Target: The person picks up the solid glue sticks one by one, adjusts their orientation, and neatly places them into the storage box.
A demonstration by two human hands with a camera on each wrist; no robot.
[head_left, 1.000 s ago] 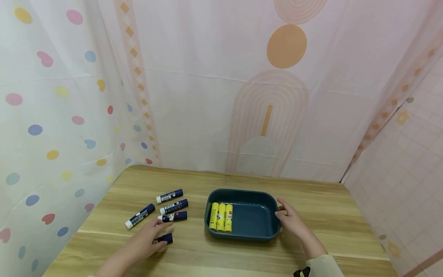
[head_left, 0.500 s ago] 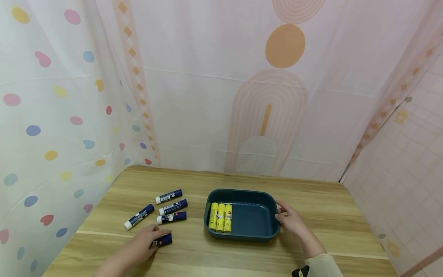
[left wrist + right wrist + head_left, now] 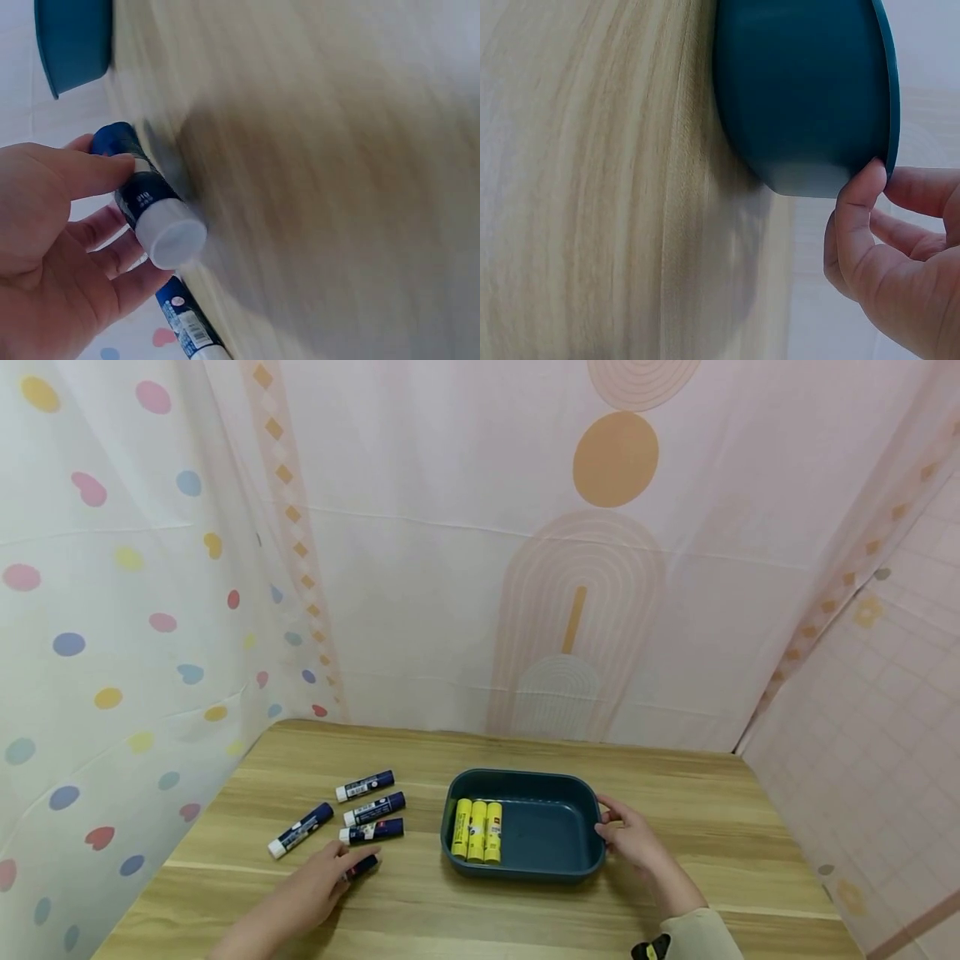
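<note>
In the head view my left hand [image 3: 318, 881] is low over the table's left half. It pinches a dark blue glue stick [image 3: 142, 187] between thumb and fingers, its white end facing the left wrist camera. Part of that stick is hidden by the hand in the head view. My right hand [image 3: 636, 843] holds the right rim of a dark teal rectangular bin [image 3: 551, 837], thumb and fingers on either side of the wall in the right wrist view. Against the bin's left wall, 3 yellow glue sticks [image 3: 477, 832] lie side by side.
Several more blue glue sticks with white ends lie on the wooden table [image 3: 420, 927] beyond my left hand, one glue stick [image 3: 301, 831] set apart to the left. A patterned curtain [image 3: 420, 610] hangs along the table's back and sides.
My left hand has gripped the nearest blue glue stick and turned it, raising it slightly off the table. The right hand stays on the bin's rim.
</note>
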